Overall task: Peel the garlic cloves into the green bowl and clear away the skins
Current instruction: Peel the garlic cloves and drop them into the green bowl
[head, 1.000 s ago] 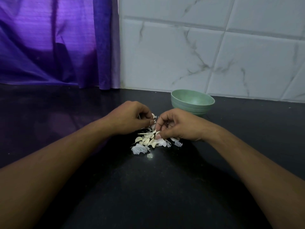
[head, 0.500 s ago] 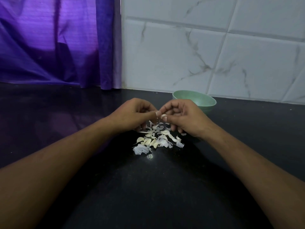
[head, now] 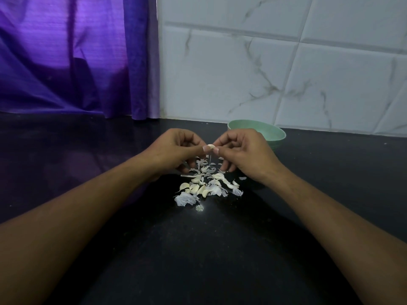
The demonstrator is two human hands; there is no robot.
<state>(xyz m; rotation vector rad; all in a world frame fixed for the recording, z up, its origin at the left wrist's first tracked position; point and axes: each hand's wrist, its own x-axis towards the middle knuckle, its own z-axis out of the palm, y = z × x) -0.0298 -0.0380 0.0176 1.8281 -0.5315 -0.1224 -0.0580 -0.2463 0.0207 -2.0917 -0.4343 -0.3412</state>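
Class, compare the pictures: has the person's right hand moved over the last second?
Yes. The right hand, pinching a garlic clove, has lifted off the garlic pile and now covers more of the green bowl.

Forearms forward, left hand (head: 174, 148) and right hand (head: 244, 150) in a shared pinch on one garlic clove (head: 211, 146).

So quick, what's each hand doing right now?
Left hand: pinching a garlic clove.
Right hand: pinching the same clove.
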